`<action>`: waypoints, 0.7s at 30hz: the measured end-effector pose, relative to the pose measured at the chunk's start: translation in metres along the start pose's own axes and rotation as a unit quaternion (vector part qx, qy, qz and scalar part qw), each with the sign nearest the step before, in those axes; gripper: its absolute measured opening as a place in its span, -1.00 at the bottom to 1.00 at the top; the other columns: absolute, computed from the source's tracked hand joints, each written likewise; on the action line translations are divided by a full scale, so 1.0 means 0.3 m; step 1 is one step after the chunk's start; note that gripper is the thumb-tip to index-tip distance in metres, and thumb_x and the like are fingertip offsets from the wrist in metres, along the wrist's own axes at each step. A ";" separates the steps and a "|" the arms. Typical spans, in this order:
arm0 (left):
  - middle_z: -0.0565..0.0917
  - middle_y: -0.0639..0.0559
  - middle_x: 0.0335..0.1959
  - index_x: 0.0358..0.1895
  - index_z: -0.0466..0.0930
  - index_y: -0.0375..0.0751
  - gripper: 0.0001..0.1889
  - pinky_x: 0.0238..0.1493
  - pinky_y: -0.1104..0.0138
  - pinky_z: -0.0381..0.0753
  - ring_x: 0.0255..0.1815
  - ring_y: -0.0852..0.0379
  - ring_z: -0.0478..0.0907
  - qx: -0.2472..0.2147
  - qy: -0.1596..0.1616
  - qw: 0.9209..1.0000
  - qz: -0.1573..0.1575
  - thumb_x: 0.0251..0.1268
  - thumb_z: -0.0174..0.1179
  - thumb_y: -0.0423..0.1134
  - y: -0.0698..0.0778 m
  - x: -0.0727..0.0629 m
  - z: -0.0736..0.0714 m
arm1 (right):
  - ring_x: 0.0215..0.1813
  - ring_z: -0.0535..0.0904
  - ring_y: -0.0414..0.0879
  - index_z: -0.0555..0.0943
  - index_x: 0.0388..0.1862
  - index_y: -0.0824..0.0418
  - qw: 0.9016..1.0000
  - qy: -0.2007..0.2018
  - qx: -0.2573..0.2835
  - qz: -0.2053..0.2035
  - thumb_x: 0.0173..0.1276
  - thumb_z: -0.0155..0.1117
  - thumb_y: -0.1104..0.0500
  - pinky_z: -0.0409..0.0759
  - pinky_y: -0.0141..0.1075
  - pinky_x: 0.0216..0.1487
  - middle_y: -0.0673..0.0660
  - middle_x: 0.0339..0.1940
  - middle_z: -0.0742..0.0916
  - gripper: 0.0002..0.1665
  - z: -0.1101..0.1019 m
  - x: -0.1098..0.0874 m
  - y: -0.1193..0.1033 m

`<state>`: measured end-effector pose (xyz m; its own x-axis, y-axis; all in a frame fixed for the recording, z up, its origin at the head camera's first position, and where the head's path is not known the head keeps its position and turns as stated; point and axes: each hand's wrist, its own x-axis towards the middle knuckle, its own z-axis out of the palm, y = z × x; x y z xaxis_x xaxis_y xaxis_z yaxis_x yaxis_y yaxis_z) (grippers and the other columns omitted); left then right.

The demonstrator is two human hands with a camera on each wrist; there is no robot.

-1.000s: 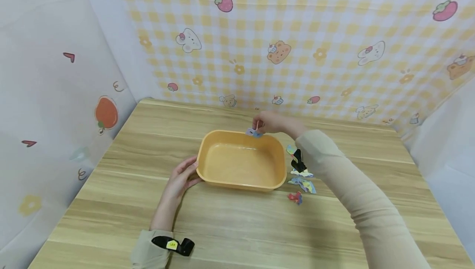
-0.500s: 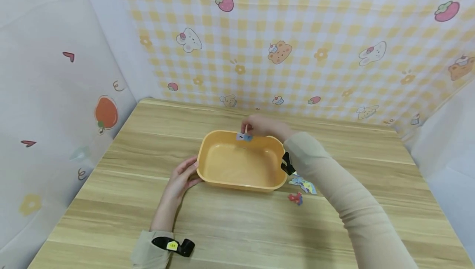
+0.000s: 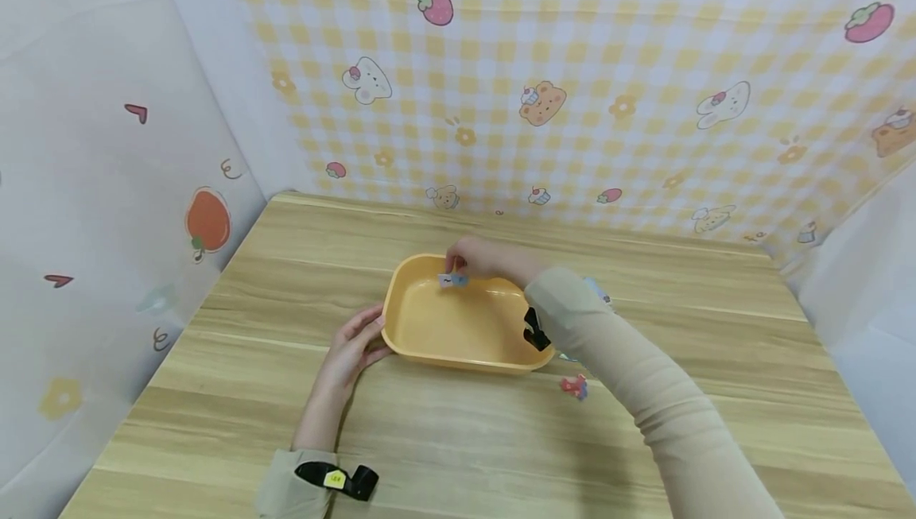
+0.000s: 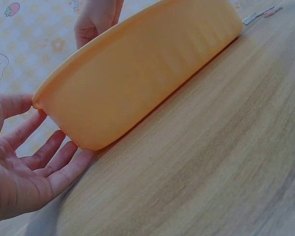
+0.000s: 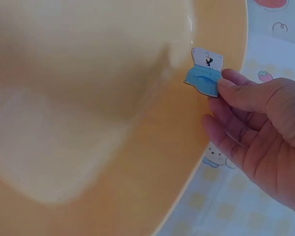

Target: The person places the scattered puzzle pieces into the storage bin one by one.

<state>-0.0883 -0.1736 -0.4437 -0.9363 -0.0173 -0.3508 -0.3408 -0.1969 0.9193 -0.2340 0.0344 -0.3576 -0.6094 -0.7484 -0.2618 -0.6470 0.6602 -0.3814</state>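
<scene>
Pinching narrowly, the right hand (image 3: 478,255) is holding a small blue-and-white piece (image 5: 205,73) by the far inner wall of the orange tub (image 3: 458,328); the thumb is covering one corner, and whether the piece is touching that wall I cannot tell. The right sleeve (image 3: 637,372) is covering the tub's right end and part of a blue piece (image 3: 594,288) beyond it; a red piece (image 3: 574,385) is lying in plain sight on the wooden table (image 3: 458,439). That arm is slanting in from the lower right, while the left hand (image 3: 354,342) is gripping the tub's left end, thumb at the rim, fingers spreading down the outer wall
</scene>
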 end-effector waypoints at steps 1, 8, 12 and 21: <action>0.47 0.01 0.08 0.28 0.25 -0.26 -0.50 -0.07 0.30 0.64 -0.14 0.26 0.56 -0.001 0.000 1.000 0.001 0.31 0.06 -0.19 -0.001 0.000 0.000 | -0.16 0.52 -0.04 0.60 -0.25 0.27 1.000 0.002 -0.004 -0.003 0.20 0.13 0.42 0.53 -0.31 -0.06 0.17 -0.23 0.64 -0.82 0.005 0.004 -0.004; 0.49 0.03 0.05 0.27 0.25 -0.31 -0.48 -0.10 0.32 0.65 -0.16 0.26 0.57 0.000 0.000 1.000 0.008 0.30 0.07 -0.19 -0.002 -0.003 0.001 | -0.18 0.53 -0.05 0.58 -0.23 0.26 1.000 -0.004 -0.010 -0.008 0.19 0.18 0.38 0.52 -0.34 -0.10 0.16 -0.25 0.65 -0.84 0.032 0.030 -0.033; 0.49 0.03 0.04 0.26 0.25 -0.32 -0.49 -0.11 0.31 0.65 -0.16 0.26 0.57 0.004 -0.001 1.000 0.012 0.30 0.06 -0.19 -0.003 -0.004 0.002 | -0.24 0.51 -0.09 0.57 -0.28 0.27 1.000 -0.003 -0.011 -0.008 0.20 0.16 0.39 0.51 -0.38 -0.15 0.13 -0.29 0.64 -0.88 0.043 0.041 -0.044; 0.43 -0.10 0.16 0.26 0.28 -0.28 -0.51 -0.07 0.29 0.64 -0.09 0.20 0.55 0.008 0.000 1.000 0.010 0.30 0.06 -0.19 -0.002 -0.005 0.003 | -0.43 0.32 -0.18 0.52 -0.50 0.26 0.999 -0.012 -0.042 -0.012 0.14 0.06 0.49 0.29 -0.48 -0.40 -0.01 -0.54 0.46 -0.82 0.070 0.068 -0.073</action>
<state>-0.0869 -0.1726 -0.4436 -0.9428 -0.0214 -0.3327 -0.3236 -0.1816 0.9286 -0.2228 0.0035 -0.3732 -0.5831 -0.7647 -0.2743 -0.6983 0.6443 -0.3118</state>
